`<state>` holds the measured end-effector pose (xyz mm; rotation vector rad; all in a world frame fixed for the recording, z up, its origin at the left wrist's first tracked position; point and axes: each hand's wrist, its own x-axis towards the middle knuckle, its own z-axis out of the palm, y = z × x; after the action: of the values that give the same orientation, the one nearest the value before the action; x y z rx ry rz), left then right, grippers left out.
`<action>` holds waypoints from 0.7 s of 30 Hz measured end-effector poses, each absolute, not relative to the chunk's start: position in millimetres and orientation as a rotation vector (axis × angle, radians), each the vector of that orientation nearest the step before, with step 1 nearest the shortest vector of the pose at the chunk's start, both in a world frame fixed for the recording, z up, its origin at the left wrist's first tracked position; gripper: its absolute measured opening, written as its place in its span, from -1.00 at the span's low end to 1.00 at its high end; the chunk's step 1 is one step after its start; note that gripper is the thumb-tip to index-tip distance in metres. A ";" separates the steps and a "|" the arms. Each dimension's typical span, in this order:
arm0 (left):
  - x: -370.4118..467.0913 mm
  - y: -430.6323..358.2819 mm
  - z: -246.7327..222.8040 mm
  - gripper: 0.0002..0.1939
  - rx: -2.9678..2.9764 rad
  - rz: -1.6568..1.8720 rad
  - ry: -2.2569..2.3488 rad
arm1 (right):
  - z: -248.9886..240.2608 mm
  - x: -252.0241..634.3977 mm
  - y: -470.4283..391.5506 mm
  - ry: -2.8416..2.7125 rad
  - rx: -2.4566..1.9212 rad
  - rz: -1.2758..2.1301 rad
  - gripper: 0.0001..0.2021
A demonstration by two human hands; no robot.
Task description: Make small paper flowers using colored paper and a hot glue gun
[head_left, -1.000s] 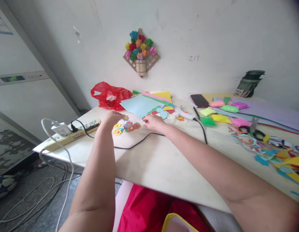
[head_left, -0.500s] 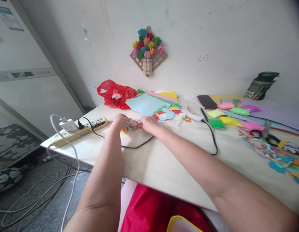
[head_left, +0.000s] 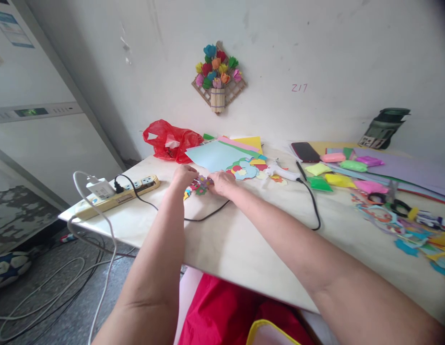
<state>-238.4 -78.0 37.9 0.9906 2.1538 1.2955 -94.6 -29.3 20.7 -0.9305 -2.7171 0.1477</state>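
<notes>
Reaching with curled left hand (head_left: 185, 176) and curled right hand (head_left: 221, 182) to colourful paper flowers (head_left: 204, 182), between the 2; cannot tell whether gripping any.

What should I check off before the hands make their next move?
1. Both hands at the work: ok. The left hand and right hand are at the small paper flowers.
2. Firm grip on a flower: cannot tell; the fingertips are too small and partly hidden.
3. Black plug seated in the power strip: ok, it looks pushed in.
4. Glue gun clear of paper: not ok. It lies right by paper cutouts.
5. Glue gun hot: cannot tell; nothing visible shows it.
6. Scissors away from the hands: ok, over on the right by the paper scraps.
</notes>
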 end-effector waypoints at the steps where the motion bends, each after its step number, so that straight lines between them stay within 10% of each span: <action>1: -241.2 -76.8 37.3 -0.90 1.004 1.289 2.193 | 21.7 -94.4 -29.2 -2.713 -0.948 0.174 -0.67; 10: -252.1 -91.5 24.6 -0.93 0.264 2.110 1.996 | 17.3 -90.8 -23.1 -2.330 -1.015 0.853 -0.66; 21: -210.5 -76.5 20.3 -0.87 0.080 2.224 1.531 | 10.8 -95.7 -30.5 -1.860 -0.826 1.368 -0.66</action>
<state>-210.5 -76.5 20.3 0.0803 1.5305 2.2241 -95.7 -30.5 10.8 -0.8264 -1.8599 1.3680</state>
